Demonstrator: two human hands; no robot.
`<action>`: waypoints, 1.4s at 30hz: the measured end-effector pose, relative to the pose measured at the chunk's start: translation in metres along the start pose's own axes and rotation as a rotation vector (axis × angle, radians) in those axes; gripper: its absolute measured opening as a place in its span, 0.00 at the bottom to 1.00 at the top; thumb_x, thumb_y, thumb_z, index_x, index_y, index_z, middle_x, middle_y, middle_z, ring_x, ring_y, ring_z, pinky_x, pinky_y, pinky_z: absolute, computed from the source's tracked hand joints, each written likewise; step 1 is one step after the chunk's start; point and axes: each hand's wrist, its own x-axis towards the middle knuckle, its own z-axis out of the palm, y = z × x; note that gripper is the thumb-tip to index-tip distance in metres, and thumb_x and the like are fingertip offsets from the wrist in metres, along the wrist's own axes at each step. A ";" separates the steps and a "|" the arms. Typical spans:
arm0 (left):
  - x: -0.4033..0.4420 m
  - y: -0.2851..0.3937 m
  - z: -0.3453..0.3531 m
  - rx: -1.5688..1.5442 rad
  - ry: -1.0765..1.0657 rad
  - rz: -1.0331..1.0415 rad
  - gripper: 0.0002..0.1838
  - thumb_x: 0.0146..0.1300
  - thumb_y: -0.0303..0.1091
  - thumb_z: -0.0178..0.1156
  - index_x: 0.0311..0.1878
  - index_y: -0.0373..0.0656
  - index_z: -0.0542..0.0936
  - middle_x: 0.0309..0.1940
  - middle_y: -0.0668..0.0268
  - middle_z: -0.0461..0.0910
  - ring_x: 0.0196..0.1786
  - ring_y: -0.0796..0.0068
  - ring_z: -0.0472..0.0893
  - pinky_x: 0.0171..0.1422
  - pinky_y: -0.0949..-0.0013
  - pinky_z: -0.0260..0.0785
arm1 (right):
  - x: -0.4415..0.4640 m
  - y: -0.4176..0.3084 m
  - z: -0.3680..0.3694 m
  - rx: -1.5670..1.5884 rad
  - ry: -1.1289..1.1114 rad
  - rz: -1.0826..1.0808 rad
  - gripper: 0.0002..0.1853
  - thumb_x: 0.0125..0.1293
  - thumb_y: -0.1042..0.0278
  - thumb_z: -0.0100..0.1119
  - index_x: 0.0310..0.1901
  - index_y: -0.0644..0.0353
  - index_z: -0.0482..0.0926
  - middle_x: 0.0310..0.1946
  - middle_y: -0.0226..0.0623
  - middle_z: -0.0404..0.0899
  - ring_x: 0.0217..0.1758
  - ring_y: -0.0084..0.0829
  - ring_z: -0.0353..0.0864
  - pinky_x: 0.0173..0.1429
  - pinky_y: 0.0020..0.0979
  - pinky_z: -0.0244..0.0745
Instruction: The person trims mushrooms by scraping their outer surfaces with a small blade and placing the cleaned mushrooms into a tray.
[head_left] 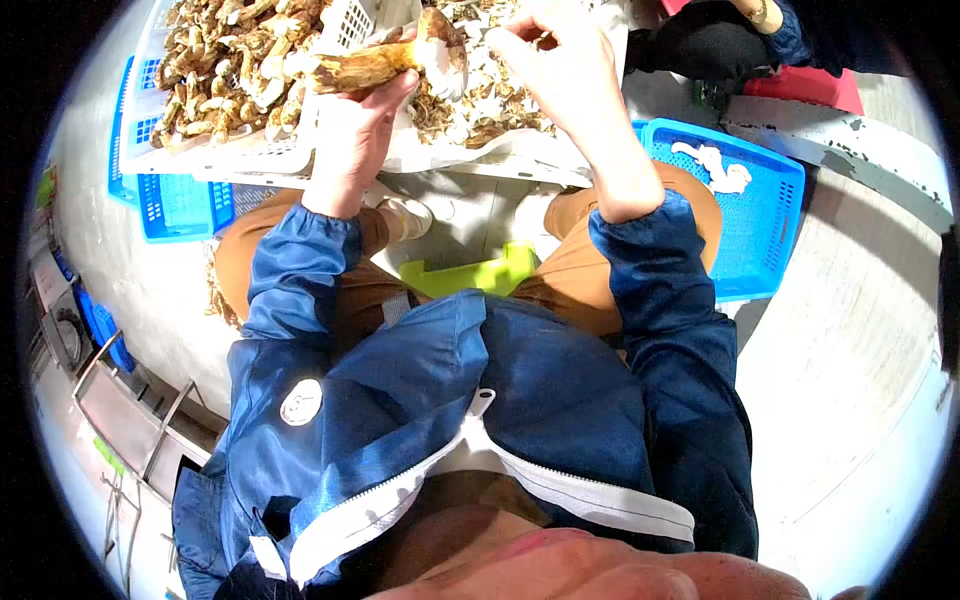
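Yellow-brown mushroom [368, 68], head view, upper frame, left of centre; left hand [352, 128] has thumb and fingers closed on it; right hand [568, 75] near, fingers curled, contents cannot be told; step judged hand-cleaning; next move likely needs steady left hold, light right-hand picking.
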 end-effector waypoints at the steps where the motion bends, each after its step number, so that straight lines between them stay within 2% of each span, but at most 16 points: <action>1: 0.000 -0.003 -0.001 0.031 -0.008 0.015 0.25 0.64 0.22 0.68 0.64 0.38 0.76 0.60 0.64 0.80 0.63 0.69 0.79 0.71 0.66 0.72 | 0.000 0.007 0.004 -0.040 -0.009 -0.065 0.05 0.61 0.73 0.66 0.33 0.64 0.79 0.31 0.40 0.77 0.36 0.39 0.79 0.42 0.34 0.76; 4: 0.001 -0.014 -0.003 0.203 -0.061 0.242 0.24 0.63 0.20 0.67 0.63 0.39 0.78 0.58 0.64 0.80 0.65 0.69 0.78 0.72 0.66 0.70 | 0.000 0.000 0.001 0.284 -0.183 0.185 0.06 0.61 0.72 0.66 0.33 0.65 0.79 0.36 0.40 0.80 0.39 0.35 0.81 0.44 0.32 0.77; 5: 0.004 -0.006 0.002 0.642 -0.091 0.470 0.25 0.60 0.17 0.66 0.62 0.40 0.80 0.59 0.63 0.80 0.66 0.69 0.76 0.72 0.66 0.69 | -0.001 -0.002 0.004 0.219 -0.128 0.148 0.06 0.61 0.73 0.67 0.33 0.66 0.80 0.39 0.39 0.82 0.42 0.31 0.82 0.45 0.31 0.77; 6: 0.003 -0.008 0.003 0.661 -0.074 0.439 0.27 0.54 0.15 0.66 0.59 0.41 0.82 0.59 0.61 0.79 0.66 0.66 0.76 0.71 0.64 0.70 | -0.002 -0.002 0.005 0.181 -0.145 0.135 0.06 0.61 0.73 0.67 0.34 0.66 0.80 0.39 0.39 0.83 0.42 0.31 0.82 0.46 0.31 0.78; 8: 0.001 0.003 0.011 1.052 -0.081 0.575 0.29 0.50 0.15 0.67 0.58 0.46 0.84 0.59 0.61 0.79 0.64 0.63 0.78 0.68 0.63 0.72 | -0.005 -0.002 0.006 0.105 -0.178 0.110 0.05 0.61 0.74 0.67 0.35 0.66 0.81 0.40 0.39 0.83 0.42 0.30 0.82 0.46 0.31 0.78; 12: -0.003 0.001 0.018 1.147 -0.124 0.643 0.32 0.45 0.14 0.68 0.56 0.52 0.86 0.58 0.61 0.79 0.63 0.58 0.77 0.66 0.61 0.73 | -0.012 0.007 0.011 -0.048 -0.188 0.058 0.08 0.64 0.69 0.70 0.40 0.65 0.86 0.32 0.32 0.85 0.38 0.19 0.82 0.44 0.24 0.78; 18: -0.006 0.005 0.020 1.273 -0.154 0.675 0.33 0.42 0.13 0.66 0.55 0.52 0.86 0.57 0.59 0.77 0.61 0.55 0.76 0.64 0.58 0.73 | -0.017 0.025 0.021 0.172 -0.072 0.160 0.08 0.61 0.66 0.68 0.37 0.61 0.87 0.25 0.36 0.86 0.27 0.24 0.83 0.34 0.29 0.79; 20: -0.005 0.004 0.018 1.226 -0.155 0.681 0.33 0.43 0.13 0.65 0.55 0.52 0.86 0.58 0.58 0.77 0.61 0.55 0.78 0.64 0.60 0.73 | -0.015 0.026 0.022 0.182 -0.056 0.166 0.08 0.61 0.66 0.67 0.37 0.61 0.88 0.24 0.36 0.86 0.25 0.23 0.82 0.33 0.29 0.78; 21: -0.004 0.006 0.019 1.188 -0.153 0.673 0.33 0.43 0.13 0.66 0.55 0.52 0.86 0.58 0.58 0.78 0.60 0.55 0.78 0.65 0.60 0.73 | -0.014 0.022 0.017 0.166 -0.110 0.225 0.07 0.62 0.67 0.67 0.38 0.60 0.86 0.28 0.38 0.85 0.28 0.31 0.84 0.35 0.34 0.79; 24: -0.004 0.002 0.015 0.899 -0.130 0.571 0.31 0.46 0.14 0.66 0.57 0.47 0.84 0.58 0.61 0.80 0.63 0.61 0.78 0.68 0.63 0.72 | -0.005 -0.002 -0.001 0.423 -0.240 0.555 0.05 0.64 0.72 0.66 0.35 0.65 0.84 0.31 0.33 0.83 0.35 0.22 0.81 0.39 0.26 0.76; 25: -0.004 0.000 0.014 0.687 -0.127 0.485 0.30 0.47 0.14 0.66 0.57 0.45 0.84 0.58 0.61 0.80 0.64 0.63 0.78 0.69 0.63 0.72 | -0.003 0.008 0.002 0.357 -0.170 0.406 0.05 0.65 0.71 0.66 0.35 0.64 0.84 0.27 0.29 0.82 0.31 0.18 0.79 0.36 0.23 0.74; 28: -0.005 -0.008 0.006 0.196 -0.080 0.156 0.25 0.61 0.19 0.68 0.62 0.40 0.78 0.63 0.63 0.79 0.65 0.72 0.76 0.72 0.67 0.69 | 0.002 0.021 -0.002 0.449 -0.086 0.516 0.05 0.64 0.73 0.65 0.31 0.63 0.80 0.25 0.30 0.81 0.29 0.23 0.79 0.36 0.25 0.73; 30: -0.005 0.004 0.015 0.048 -0.038 0.068 0.27 0.63 0.21 0.69 0.66 0.41 0.75 0.63 0.65 0.79 0.64 0.74 0.77 0.70 0.69 0.70 | -0.001 0.025 -0.005 0.138 -0.057 0.373 0.06 0.63 0.73 0.65 0.30 0.63 0.79 0.27 0.34 0.81 0.32 0.27 0.80 0.37 0.27 0.73; 34: -0.006 0.002 0.007 -0.134 -0.017 -0.028 0.26 0.66 0.22 0.67 0.66 0.44 0.74 0.64 0.66 0.78 0.63 0.76 0.78 0.68 0.69 0.72 | 0.000 0.022 -0.001 -0.176 0.046 -0.047 0.06 0.61 0.74 0.65 0.30 0.63 0.77 0.34 0.40 0.80 0.39 0.31 0.81 0.40 0.32 0.74; 35: -0.005 0.005 0.008 -0.102 -0.015 -0.032 0.26 0.67 0.23 0.66 0.67 0.45 0.72 0.63 0.66 0.78 0.62 0.76 0.78 0.68 0.69 0.72 | 0.002 0.012 -0.002 -0.053 -0.033 0.049 0.06 0.62 0.73 0.65 0.31 0.64 0.78 0.38 0.40 0.80 0.45 0.29 0.80 0.44 0.31 0.75; 42: -0.006 -0.005 0.009 -0.100 0.034 -0.056 0.28 0.64 0.21 0.69 0.66 0.45 0.72 0.58 0.65 0.79 0.62 0.76 0.78 0.68 0.71 0.72 | -0.003 0.001 0.011 0.401 -0.186 0.286 0.05 0.65 0.73 0.67 0.35 0.65 0.82 0.41 0.36 0.85 0.42 0.25 0.82 0.48 0.27 0.78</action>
